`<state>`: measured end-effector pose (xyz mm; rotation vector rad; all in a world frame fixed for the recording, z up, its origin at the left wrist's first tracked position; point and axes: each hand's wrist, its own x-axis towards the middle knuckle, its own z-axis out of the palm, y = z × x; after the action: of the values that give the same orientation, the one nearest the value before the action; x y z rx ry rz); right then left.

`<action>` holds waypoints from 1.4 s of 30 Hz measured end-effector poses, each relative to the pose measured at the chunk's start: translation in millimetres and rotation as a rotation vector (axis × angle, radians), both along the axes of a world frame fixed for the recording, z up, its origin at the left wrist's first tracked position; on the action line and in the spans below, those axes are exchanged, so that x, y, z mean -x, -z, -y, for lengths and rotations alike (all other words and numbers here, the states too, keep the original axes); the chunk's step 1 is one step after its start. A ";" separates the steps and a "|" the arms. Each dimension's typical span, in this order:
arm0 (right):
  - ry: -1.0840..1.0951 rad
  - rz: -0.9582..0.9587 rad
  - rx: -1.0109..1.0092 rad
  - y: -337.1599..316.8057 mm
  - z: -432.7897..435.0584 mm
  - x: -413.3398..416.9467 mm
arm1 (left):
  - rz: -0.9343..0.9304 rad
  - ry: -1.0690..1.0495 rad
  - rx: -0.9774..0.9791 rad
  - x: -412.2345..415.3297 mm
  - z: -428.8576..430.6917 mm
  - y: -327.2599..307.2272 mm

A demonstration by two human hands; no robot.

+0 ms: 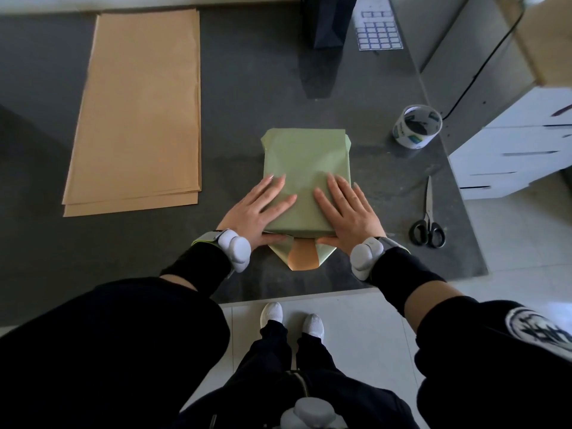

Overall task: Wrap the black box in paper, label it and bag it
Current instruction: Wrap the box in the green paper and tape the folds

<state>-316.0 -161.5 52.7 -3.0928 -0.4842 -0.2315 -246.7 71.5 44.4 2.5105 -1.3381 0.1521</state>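
The box lies on the dark table, fully covered in green paper, so its black surface is hidden. Its far end is folded shut. At the near end a pointed paper flap sticks out flat on the table, green with a tan underside showing. My left hand rests flat on the near left of the box top, thumb pressed along the near end. My right hand lies flat on the near right, thumb likewise against the near end. A sheet of labels and a black bag stand at the back.
A stack of tan paper sheets lies at the left. A roll of tape stands right of the box, scissors lie near the table's right edge. White drawers stand beyond that edge.
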 end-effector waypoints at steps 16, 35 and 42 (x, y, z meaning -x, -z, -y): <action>-0.013 0.057 -0.073 1.4 -1.9 4.2 | 0.261 -0.011 -0.168 11.8 9.5 -1.3; 0.038 0.088 -0.315 8.4 -2.3 3.7 | 0.516 0.525 -0.226 -16.9 38.8 9.8; -0.016 0.031 -0.215 -5.3 -0.9 8.5 | 0.488 0.539 -0.120 -14.5 41.6 9.7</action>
<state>-324.5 -160.6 57.9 -2.8789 -0.4518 -0.3096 -232.2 29.9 34.7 2.1743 -2.2195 0.6063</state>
